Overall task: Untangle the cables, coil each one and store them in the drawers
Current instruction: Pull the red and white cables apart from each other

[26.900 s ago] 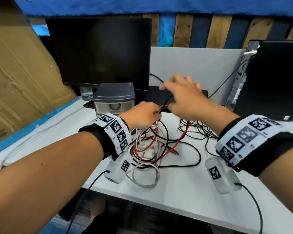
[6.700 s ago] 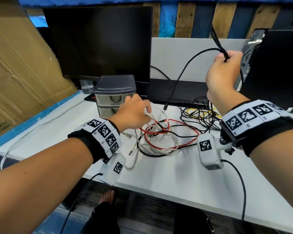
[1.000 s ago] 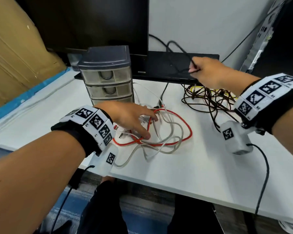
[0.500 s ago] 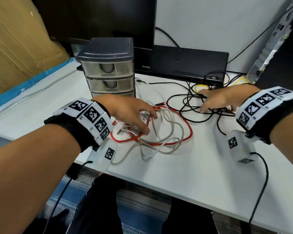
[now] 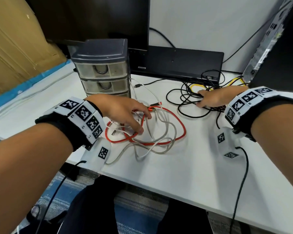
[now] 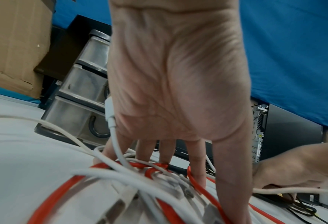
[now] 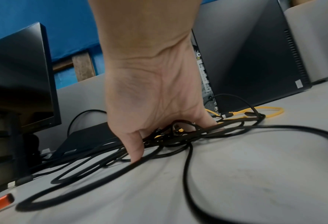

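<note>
My left hand (image 5: 143, 123) lies with spread, straight fingers (image 6: 197, 169) pressing on a loose tangle of one red cable (image 5: 181, 125) and white cables (image 5: 159, 146) at the table's front left. In the left wrist view the red cable (image 6: 53, 197) and white cables (image 6: 101, 172) run under those fingers. My right hand (image 5: 201, 99) rests on a separate pile of black cables (image 5: 184, 102), its thumb (image 7: 135, 156) touching the table among the black cables (image 7: 188, 159). A yellow cable (image 5: 195, 86) lies behind that pile. The small three-drawer unit (image 5: 101, 71) stands behind my left hand, all drawers closed.
A dark monitor (image 5: 91, 19) and a flat black box (image 5: 184, 63) stand at the back. A computer tower (image 5: 285, 48) stands at the right, cardboard (image 5: 15, 39) at the left. The white table (image 5: 176, 174) ends close to my legs.
My right hand, which held a black cable up near the flat black box, has come down onto the black cable pile. My left hand stays on the red and white cables.
</note>
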The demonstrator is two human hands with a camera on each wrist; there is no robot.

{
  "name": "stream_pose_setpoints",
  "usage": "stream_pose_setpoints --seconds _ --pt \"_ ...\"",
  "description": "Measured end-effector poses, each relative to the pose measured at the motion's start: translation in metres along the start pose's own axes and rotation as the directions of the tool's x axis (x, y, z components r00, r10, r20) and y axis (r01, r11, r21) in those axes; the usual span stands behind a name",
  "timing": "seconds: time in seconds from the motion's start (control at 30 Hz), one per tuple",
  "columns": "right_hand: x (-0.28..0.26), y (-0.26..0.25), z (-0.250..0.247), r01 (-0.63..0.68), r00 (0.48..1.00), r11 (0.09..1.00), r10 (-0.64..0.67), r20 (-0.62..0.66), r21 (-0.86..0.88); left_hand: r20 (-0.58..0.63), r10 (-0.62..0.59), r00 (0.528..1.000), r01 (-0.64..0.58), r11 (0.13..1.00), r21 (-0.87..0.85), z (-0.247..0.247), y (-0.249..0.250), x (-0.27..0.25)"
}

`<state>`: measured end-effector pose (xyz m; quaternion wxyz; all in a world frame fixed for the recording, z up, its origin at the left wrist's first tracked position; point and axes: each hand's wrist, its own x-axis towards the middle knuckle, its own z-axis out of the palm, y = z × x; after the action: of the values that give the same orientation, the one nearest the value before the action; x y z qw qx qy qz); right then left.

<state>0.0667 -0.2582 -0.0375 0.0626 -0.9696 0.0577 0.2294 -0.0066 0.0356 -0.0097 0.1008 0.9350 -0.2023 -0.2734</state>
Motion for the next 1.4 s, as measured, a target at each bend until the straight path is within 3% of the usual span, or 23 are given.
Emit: stream_pose_setpoints --seconds 0.47,0.63,0.7,0.8,0.87,0.97,1.07,1.23,1.4 --pt "-0.004 0.012 0.005 0.059 0.998 0.996 -0.060 0.010 0.066 0.020 0.009 1.000 -0.009 0.999 -0.038 -0.004 -0.011 0.008" --pt "-0.035 0.014 -0.011 0.049 0.995 0.997 -0.043 0.087 -0.066 0.001 0.022 1.000 -0.022 1.000 -0.020 -0.001 -0.012 0.007" --pt "-0.049 0.006 -0.020 0.023 1.000 0.971 -0.021 0.012 -0.236 -0.001 0.022 1.000 -0.022 1.000 -0.016 -0.001 -0.013 0.007" --pt "-0.066 -0.014 -0.026 0.076 0.974 0.930 -0.146 -0.173 -0.359 -0.013 0.031 0.999 -0.031 1.000 0.001 0.001 -0.011 0.005" --pt "-0.079 -0.032 -0.025 0.192 0.942 0.944 -0.254 -0.220 -0.269 -0.041 0.054 0.998 -0.054 0.999 0.005 0.000 -0.010 0.002" --pt "-0.097 -0.064 -0.013 0.377 0.914 0.925 -0.364 -0.179 0.042 -0.111 0.093 0.990 -0.091 0.996 0.016 -0.002 -0.010 -0.006" --pt "-0.101 -0.091 0.004 0.480 0.874 0.870 -0.464 -0.142 0.114 -0.188 0.127 0.974 -0.125 0.992 0.020 -0.005 -0.014 -0.011" --pt "-0.086 -0.106 0.032 0.336 0.936 0.893 -0.352 0.000 0.298 -0.298 0.118 0.947 -0.122 0.992 0.004 -0.017 -0.020 -0.020" --pt "-0.074 -0.113 0.039 0.242 0.961 0.911 -0.273 0.049 0.334 -0.287 0.111 0.952 -0.080 0.990 0.117 -0.014 -0.018 -0.005"
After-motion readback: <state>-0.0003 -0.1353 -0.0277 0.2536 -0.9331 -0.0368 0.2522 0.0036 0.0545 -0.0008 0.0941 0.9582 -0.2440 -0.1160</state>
